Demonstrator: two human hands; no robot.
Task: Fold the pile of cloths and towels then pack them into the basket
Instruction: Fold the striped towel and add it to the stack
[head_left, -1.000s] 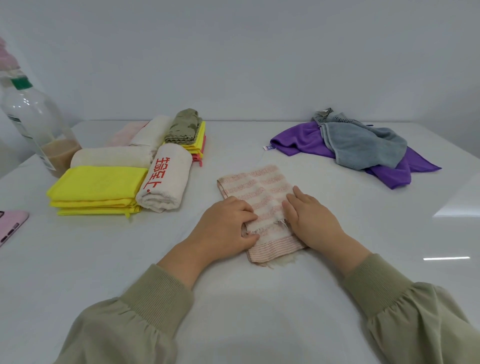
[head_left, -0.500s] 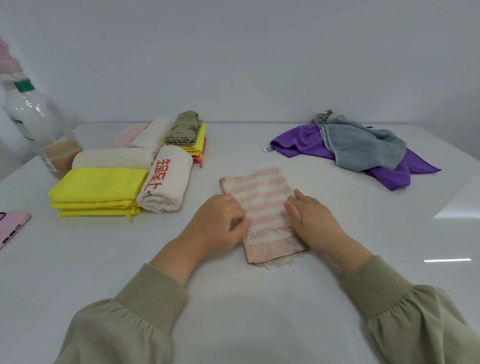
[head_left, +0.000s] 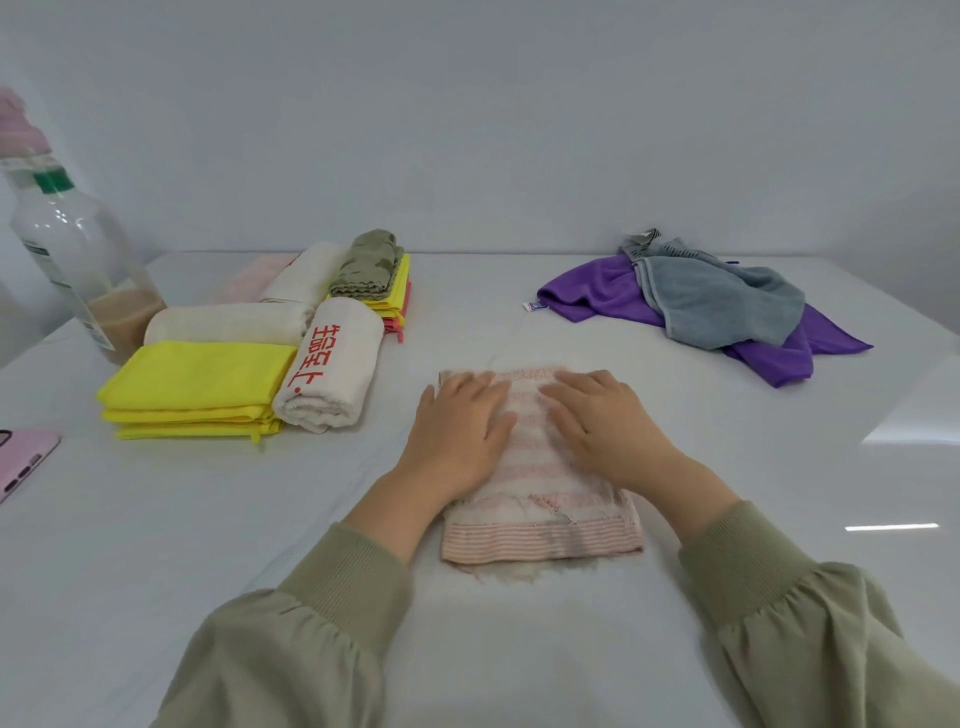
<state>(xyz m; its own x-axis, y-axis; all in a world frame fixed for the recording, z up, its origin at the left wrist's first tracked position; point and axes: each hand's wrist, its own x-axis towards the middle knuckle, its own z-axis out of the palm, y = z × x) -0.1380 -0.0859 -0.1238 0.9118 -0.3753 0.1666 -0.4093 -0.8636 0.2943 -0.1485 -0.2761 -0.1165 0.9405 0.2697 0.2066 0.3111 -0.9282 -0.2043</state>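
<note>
Pink phone (head_left: 21, 462) — half off-frame, left

both hands, left hand (head_left: 460, 434) and right hand (head_left: 605, 426), press flat on the folded striped towel (head_left: 540, 514)

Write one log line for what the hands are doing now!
step: pressing striped towel flat | left hand: flat on towel | right hand: flat on towel | unfolded: purple cloth, grey cloth
</note>
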